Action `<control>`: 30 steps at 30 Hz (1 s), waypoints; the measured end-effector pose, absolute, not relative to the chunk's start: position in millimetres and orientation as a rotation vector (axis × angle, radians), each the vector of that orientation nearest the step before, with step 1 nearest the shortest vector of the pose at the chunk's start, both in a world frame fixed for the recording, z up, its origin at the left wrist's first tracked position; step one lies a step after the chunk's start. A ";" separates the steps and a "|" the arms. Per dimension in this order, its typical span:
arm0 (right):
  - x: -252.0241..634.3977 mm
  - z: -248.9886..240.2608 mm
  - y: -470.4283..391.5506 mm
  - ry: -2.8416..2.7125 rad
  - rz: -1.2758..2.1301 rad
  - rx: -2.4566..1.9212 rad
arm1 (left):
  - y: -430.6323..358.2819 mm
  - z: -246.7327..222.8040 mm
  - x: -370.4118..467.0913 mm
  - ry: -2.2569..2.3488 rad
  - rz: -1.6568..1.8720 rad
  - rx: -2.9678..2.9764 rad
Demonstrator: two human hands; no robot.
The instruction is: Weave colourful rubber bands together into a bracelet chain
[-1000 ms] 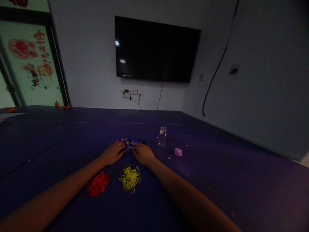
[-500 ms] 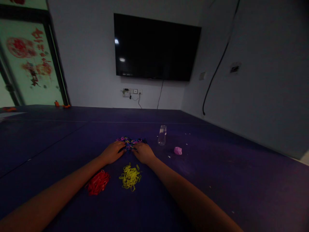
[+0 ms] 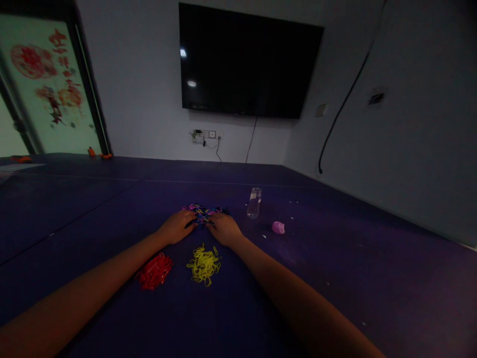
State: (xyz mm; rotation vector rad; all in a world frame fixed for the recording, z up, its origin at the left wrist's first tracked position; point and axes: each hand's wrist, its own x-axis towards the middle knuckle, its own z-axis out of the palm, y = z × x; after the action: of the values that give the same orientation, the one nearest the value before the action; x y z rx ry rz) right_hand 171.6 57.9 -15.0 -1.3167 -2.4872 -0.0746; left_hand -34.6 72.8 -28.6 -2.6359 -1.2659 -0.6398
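Beyond my wrists lies a heap of mixed rubber bands [image 3: 203, 214], dark blue, pink and a little yellow. My left hand [image 3: 177, 226] rests palm-down on its left side, fingers stretched over the bands. On the right side my right hand [image 3: 225, 229] lies the same way, with its thumb apart from the fingers. The fingertips are partly lost among the bands. Between my forearms sits a pile of yellow rubber bands [image 3: 204, 265]. Beside my left forearm is a pile of red rubber bands [image 3: 155, 272].
A clear bottle [image 3: 254, 205] without a lid stands right of my right hand. Near it lies a small pink lump [image 3: 278, 227], its kind unclear. Small white scraps dot the dark purple surface [image 3: 335, 258]. A wall-mounted television [image 3: 246, 62] hangs at the back.
The whole view has shifted slightly as the head tilted down. Both hands stay on the mixed rubber bands, with no clear movement of the piles.
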 end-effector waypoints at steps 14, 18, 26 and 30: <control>172.4 -16.6 60.3 -2.495 -0.078 -1.322 | 71.5 -23.2 -34.1 -1.217 -0.579 -2.667; 172.1 -15.6 59.5 -2.498 -0.084 -1.321 | 71.0 -22.9 -34.8 -1.219 -0.580 -2.656; 171.1 -14.5 58.2 -2.497 -0.092 -1.310 | 71.2 -22.5 -35.0 -1.245 -0.570 -2.633; 170.8 -15.8 59.8 -2.494 -0.091 -1.318 | 70.8 -22.3 -35.1 -1.251 -0.583 -2.629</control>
State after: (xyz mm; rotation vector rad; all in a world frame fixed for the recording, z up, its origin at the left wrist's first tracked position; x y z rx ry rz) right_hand 170.8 59.8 -15.8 -1.3178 -2.4936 -0.0905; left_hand -35.1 70.8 -22.3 -2.6287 -1.2507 -0.5831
